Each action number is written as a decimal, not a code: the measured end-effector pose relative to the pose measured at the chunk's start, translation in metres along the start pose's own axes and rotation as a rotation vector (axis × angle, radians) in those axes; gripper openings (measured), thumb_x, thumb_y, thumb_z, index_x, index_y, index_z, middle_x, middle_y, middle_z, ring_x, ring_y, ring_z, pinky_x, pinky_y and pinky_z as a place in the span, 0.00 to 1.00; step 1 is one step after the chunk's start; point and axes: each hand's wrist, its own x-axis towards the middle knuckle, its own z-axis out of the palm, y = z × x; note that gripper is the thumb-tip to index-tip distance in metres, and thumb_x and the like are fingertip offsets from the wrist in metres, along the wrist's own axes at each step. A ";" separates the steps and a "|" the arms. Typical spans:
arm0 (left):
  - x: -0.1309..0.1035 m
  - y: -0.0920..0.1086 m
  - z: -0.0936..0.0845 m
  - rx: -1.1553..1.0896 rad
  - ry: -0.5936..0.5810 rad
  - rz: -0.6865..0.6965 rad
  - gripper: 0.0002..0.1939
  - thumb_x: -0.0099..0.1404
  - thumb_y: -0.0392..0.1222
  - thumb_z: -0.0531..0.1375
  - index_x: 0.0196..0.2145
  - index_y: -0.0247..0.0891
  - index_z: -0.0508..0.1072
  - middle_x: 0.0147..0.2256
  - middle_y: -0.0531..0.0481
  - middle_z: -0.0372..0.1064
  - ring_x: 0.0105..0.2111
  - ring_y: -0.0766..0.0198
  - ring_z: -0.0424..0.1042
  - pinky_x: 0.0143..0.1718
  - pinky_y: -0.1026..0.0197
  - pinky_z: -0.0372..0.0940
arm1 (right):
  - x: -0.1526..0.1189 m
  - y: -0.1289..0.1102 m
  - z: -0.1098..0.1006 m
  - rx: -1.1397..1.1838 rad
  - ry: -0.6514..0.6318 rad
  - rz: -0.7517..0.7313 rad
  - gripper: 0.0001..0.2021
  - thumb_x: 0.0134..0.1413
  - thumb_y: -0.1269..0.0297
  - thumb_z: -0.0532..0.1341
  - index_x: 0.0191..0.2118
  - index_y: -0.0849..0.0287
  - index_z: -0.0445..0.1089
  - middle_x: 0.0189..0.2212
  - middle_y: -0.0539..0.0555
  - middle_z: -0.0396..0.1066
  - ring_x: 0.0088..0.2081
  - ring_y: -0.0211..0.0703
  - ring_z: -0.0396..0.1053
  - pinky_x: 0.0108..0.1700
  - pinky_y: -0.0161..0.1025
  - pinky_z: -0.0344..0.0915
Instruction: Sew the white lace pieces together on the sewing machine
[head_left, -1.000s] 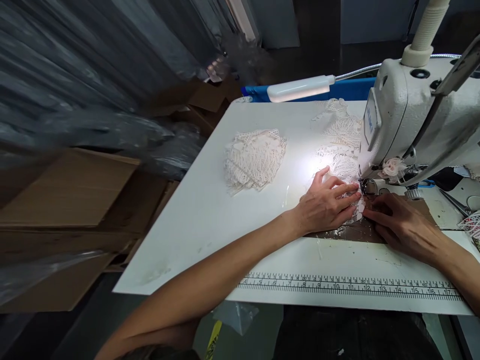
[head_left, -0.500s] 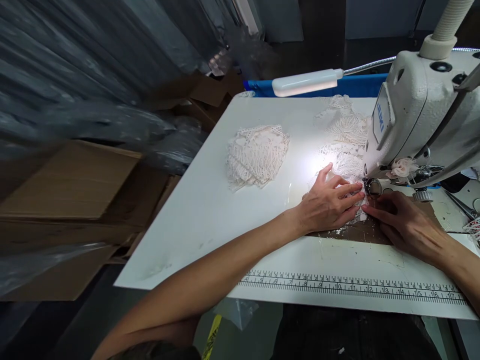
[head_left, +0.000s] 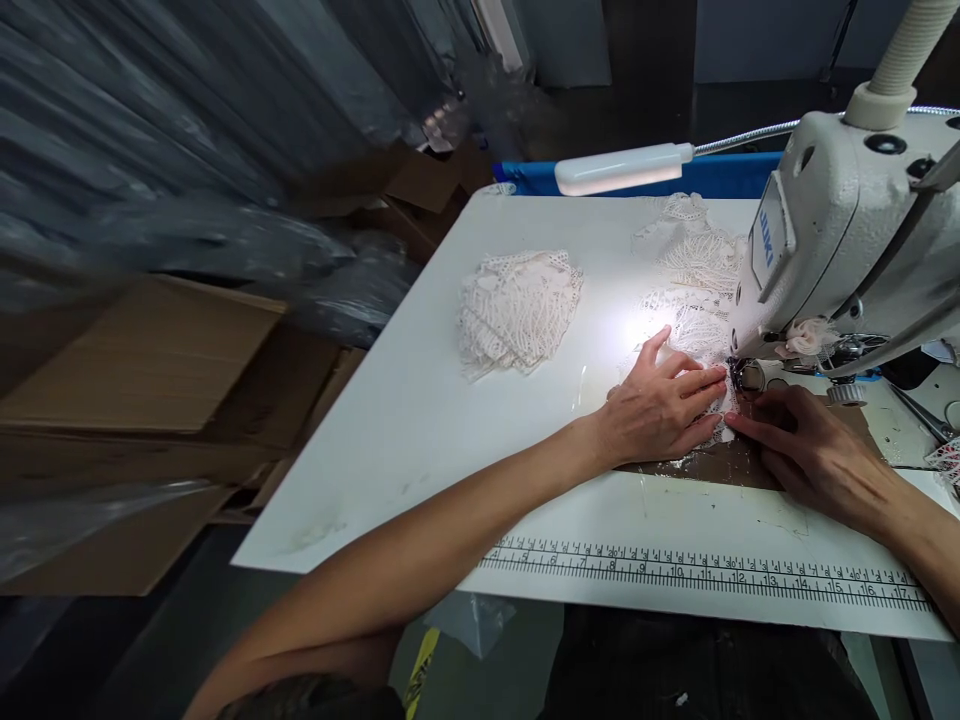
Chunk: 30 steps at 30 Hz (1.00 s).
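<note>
Plastic sheeting [head_left: 187,120], cardboard boxes [head_left: 135,360] left; grey-green floor [head_left: 514,680].

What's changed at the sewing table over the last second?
Mostly just the camera view: the sewing machine now sits further right in the picture. I can't make out any clear hand movement, and nothing was visibly taken up or let go. The left hand still presses on the lace, the right hand's fingertips remain at its edge, and the lace pile looks untouched.
</note>
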 end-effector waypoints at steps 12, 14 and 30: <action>-0.001 -0.001 0.001 -0.016 -0.034 -0.006 0.16 0.72 0.46 0.49 0.48 0.40 0.72 0.51 0.48 0.72 0.43 0.57 0.72 0.58 0.31 0.53 | 0.001 -0.003 -0.007 0.040 -0.001 -0.025 0.16 0.62 0.72 0.51 0.48 0.58 0.74 0.42 0.60 0.66 0.39 0.42 0.70 0.39 0.40 0.74; -0.001 0.000 0.000 -0.019 -0.050 -0.012 0.16 0.72 0.46 0.48 0.48 0.40 0.72 0.52 0.48 0.72 0.44 0.56 0.71 0.58 0.31 0.53 | 0.000 -0.001 -0.009 0.090 0.002 -0.007 0.16 0.61 0.71 0.51 0.46 0.57 0.75 0.42 0.59 0.67 0.40 0.42 0.71 0.41 0.41 0.74; 0.000 0.000 0.001 -0.042 -0.076 -0.009 0.18 0.71 0.45 0.48 0.49 0.36 0.73 0.52 0.44 0.71 0.44 0.54 0.70 0.51 0.40 0.62 | -0.008 0.009 0.001 0.014 0.109 0.242 0.17 0.61 0.67 0.51 0.48 0.59 0.75 0.43 0.60 0.72 0.36 0.45 0.73 0.40 0.44 0.74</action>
